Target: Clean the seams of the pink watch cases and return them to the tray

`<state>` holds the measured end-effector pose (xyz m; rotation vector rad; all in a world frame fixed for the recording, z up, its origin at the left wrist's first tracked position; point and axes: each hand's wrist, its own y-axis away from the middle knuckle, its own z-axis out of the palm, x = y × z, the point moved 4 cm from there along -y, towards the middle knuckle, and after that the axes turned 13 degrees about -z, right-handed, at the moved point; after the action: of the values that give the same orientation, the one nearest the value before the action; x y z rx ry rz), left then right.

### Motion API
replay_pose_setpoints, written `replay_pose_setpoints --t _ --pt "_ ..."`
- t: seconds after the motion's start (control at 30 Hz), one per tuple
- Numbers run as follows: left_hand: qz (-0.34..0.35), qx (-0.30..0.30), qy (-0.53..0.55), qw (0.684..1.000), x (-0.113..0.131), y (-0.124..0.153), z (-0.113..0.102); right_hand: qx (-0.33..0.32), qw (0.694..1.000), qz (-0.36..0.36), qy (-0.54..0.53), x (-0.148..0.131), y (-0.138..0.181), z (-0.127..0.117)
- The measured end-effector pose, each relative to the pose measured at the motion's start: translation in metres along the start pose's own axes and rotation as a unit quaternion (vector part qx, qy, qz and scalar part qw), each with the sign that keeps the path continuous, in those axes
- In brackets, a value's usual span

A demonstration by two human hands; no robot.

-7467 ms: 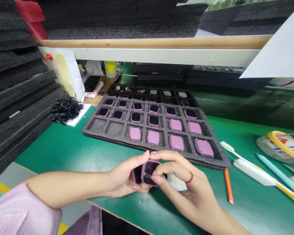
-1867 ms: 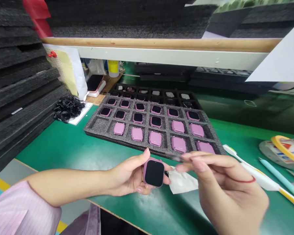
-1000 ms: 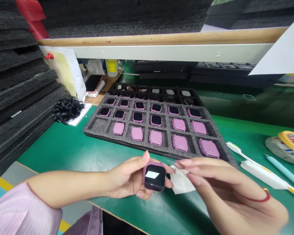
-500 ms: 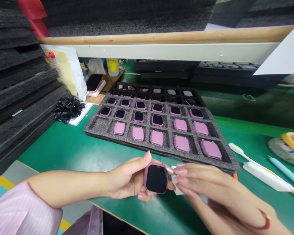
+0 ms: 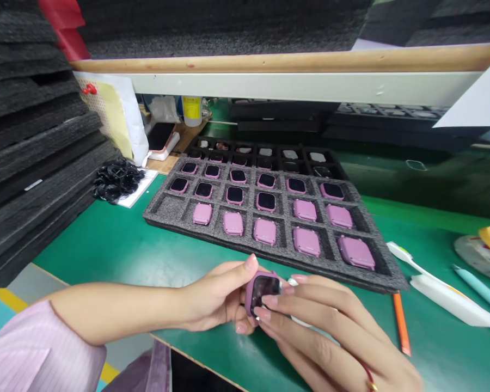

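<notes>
Head view: a purple watch (image 5: 261,288) sits between the two hands, just in front of the foam tray (image 5: 167,209) and apart from it. The left hand (image 5: 222,299) is closed around the watch's left side — thumb along the upper edge, fingers curled behind and below — with the dark screen turned up toward the camera. The right hand (image 5: 335,321) comes in from the other side, its fingers long and only gently bent, fingertips resting on the right and lower parts of the screen; its palm is turned away, so I cannot tell whether it has hold of anything. Some white material (image 5: 300,321) shows beneath its fingers, mostly hidden.

Beyond the hands, the tray rests on the green surface (image 5: 126,256). Its near row bears five watches, backs up; the next has four with screens up and two with backs up. Right of the right hand lie an orange stick (image 5: 402,324), a white-handled brush (image 5: 445,299) and a pale blue pen (image 5: 479,288) — all on the surface.
</notes>
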<state>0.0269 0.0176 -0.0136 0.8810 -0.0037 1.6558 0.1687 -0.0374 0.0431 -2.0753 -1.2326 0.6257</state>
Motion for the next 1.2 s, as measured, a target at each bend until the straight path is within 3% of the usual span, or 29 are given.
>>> replay_pose_setpoints --t 0.1,0.23,0.47,0.77,1.0,1.13,1.17,1.2 --pt "0.02 0.042 -0.054 0.997 -0.002 0.0 -0.002 0.034 0.997 0.062 -0.006 0.003 -0.002 0.009" --pt "0.034 0.061 -0.108 0.992 -0.004 0.0 -0.001 0.012 0.987 0.139 -0.078 0.006 -0.003 0.021" --pt "0.011 0.047 -0.016 0.999 -0.002 0.0 -0.002 0.032 0.986 0.143 -0.075 0.01 -0.005 0.016" --pt "0.01 0.017 0.006 1.0 -0.002 -0.003 -0.001 0.028 0.987 0.141 -0.07 0.012 -0.002 0.019" --pt "0.027 0.108 -0.08 0.991 0.012 0.001 -0.003 0.008 0.991 0.128 -0.036 0.012 0.002 0.019" --pt "0.109 0.178 -0.201 0.957 0.05 0.024 -0.004 0.045 0.996 0.073 -0.009 0.009 -0.001 0.007" --pt "0.147 0.214 -0.264 0.929 0.063 0.036 -0.006 0.06 0.997 0.05 -0.001 0.009 -0.004 0.002" --pt "0.184 0.273 -0.348 0.878 0.077 0.049 -0.011 0.073 0.997 0.026 0.01 0.008 -0.006 -0.002"
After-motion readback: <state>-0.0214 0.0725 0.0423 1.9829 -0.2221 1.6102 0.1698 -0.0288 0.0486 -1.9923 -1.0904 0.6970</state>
